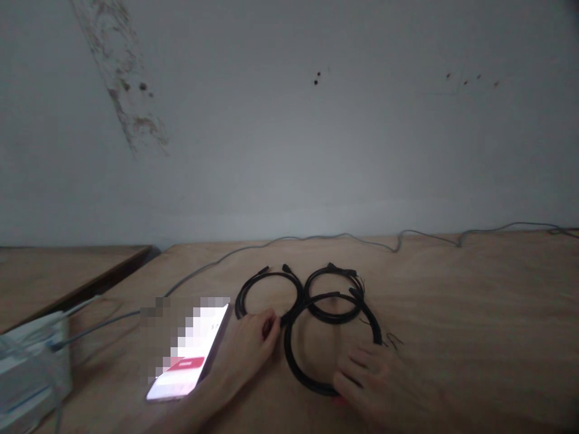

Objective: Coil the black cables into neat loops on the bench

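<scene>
Three coils of black cable lie grouped on the wooden table in the head view. My left hand (256, 337) is closed, its thumb and fingertips pinched at the near right side of the left coiled cable (242, 295). My right hand (373, 377) has its fingers curled over the right side of the front coiled cable (292, 355), the nearest one. Behind that, partly overlapped by it, lies the back right coiled cable (335, 318). A bit of something red shows under my right fingers, too hidden to name.
A lit phone (199, 346) lies left of my left forearm. White boxy equipment (36, 374) with cables stands at the left edge. Thin dark wire pieces (393, 342) lie right of the coils. A long grey cable (217, 262) runs along the wall (289, 150) behind the table (474, 313).
</scene>
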Motion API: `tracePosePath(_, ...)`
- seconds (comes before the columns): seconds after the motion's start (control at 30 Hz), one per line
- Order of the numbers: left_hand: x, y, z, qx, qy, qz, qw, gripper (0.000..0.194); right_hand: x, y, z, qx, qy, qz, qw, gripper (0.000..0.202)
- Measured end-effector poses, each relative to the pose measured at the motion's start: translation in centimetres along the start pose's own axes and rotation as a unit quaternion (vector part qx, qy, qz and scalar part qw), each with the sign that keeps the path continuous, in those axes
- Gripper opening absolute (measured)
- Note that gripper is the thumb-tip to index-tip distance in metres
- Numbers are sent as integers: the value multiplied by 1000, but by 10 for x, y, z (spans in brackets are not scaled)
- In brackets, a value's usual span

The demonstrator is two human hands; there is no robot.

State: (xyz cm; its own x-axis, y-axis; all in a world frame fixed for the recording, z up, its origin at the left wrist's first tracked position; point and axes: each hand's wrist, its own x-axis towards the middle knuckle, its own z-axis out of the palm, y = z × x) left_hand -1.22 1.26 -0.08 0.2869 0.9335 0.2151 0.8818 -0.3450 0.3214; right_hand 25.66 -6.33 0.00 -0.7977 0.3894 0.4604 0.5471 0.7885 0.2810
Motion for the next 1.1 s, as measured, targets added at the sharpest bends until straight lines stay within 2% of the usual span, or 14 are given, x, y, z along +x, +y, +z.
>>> tracePosePath(0.17, -1, 0, 1, 2, -5, -11, 1000, 38, -3, 36, 4, -8, 107, -62, 992, 20)
tracePosePath(0.23, -2, -1, 1, 7, -4, -16, 1000, 39, -3, 54, 12, -17, 113, -73, 991, 22)
tracePosePath(0.4, -2, 0, 2, 7, 3, -7, 1000, 40, -3, 97, 47, -9, 5, -13, 1000, 22)
tracePosePath(0.5, -2, 1, 2, 7, 2, -5, 1000, 36, -6, 112, 65, 16, -20, 5, 1000, 23)
tracePosePath(0.63, -1, 2, 1, 9, -3, -13, 1000, 32, -13, 116, 70, 28, -14, 15, 999, 27)
tracePosePath(0.83, 0, 1, 0, 0, -16, -15, 1000, 22, -24, 115, 57, 44, -53, 57, 996, 25)
tracePosePath(1.0, -1, -3, 7, 19, -6, -17, 1000, 34, -23, 104, 52, 44, -34, 106, 993, 29)
tracePosePath(1.1, -1, -3, 8, 35, -14, -22, 999, 34, -16, 92, 50, 48, -29, 125, 991, 32)
